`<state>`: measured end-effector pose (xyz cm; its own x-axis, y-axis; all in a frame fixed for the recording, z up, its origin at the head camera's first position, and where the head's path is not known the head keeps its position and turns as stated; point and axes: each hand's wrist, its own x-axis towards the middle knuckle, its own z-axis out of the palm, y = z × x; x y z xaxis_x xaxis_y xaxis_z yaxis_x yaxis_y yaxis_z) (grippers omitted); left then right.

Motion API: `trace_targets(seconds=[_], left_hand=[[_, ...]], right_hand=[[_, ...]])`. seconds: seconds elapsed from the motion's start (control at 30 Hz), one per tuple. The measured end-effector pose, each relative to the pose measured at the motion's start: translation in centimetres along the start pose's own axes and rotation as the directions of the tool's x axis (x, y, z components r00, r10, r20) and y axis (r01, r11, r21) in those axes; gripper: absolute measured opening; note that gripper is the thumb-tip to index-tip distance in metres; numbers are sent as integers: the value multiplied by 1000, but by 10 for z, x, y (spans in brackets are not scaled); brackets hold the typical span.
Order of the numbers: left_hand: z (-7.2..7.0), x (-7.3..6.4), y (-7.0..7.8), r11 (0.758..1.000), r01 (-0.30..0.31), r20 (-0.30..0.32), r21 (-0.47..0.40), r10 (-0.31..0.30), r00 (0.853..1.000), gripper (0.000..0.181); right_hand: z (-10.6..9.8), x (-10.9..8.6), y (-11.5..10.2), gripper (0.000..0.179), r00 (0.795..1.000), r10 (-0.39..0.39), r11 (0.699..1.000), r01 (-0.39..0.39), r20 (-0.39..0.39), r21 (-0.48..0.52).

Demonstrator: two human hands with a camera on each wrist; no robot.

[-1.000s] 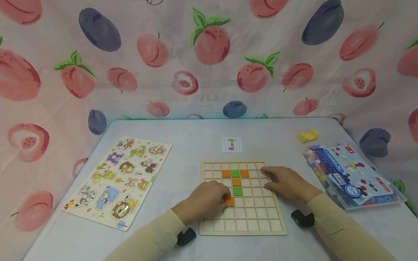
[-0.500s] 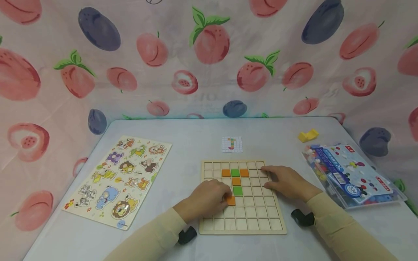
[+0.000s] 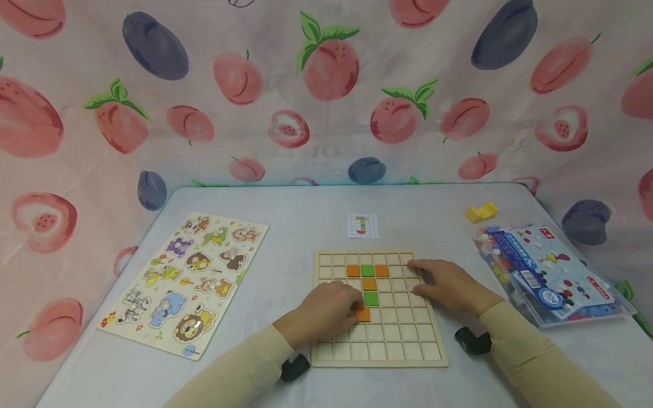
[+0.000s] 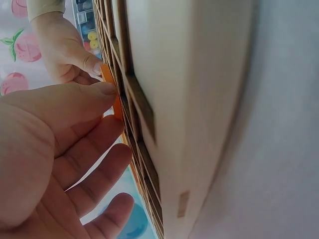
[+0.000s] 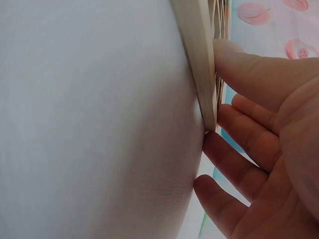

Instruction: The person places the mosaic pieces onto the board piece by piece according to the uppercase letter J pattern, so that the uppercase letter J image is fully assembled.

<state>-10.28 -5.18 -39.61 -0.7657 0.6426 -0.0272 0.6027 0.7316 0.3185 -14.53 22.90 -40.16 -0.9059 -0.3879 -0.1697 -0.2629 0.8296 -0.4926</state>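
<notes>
A wooden grid board lies at the middle of the table. My left hand is over its left part, and its thumb and forefinger pinch an orange square tile. In the left wrist view that orange tile stands tilted against the grid. Just above it in the head view is a green tile, then another orange tile. Across the top of these runs a row: orange, green, orange. My right hand rests at the board's right edge, thumb and fingertips touching it, fingers loosely extended.
Behind the board lies a small card printed with a coloured grid pattern. An animal puzzle board is on the left. At right sit a clear plastic box of coloured pieces and a yellow piece. A fruit-print curtain hangs behind.
My left hand has shifted slightly to the right with the orange tile, which now sits nearly below the green one. The right hand has stayed still.
</notes>
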Motion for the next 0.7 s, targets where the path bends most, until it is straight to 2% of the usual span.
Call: trace_targets(seconds=[0.4,0.7], left_hand=[[2,3,2,999,-28,-22,31,29,999,11],[3,5,3,999,-52,-39,11,53,998,12]], right_hand=[[1,1,0,59,1000,5,1000,-5,5,-7],[1,1,0,59,1000,9,1000,-9,5,-14]])
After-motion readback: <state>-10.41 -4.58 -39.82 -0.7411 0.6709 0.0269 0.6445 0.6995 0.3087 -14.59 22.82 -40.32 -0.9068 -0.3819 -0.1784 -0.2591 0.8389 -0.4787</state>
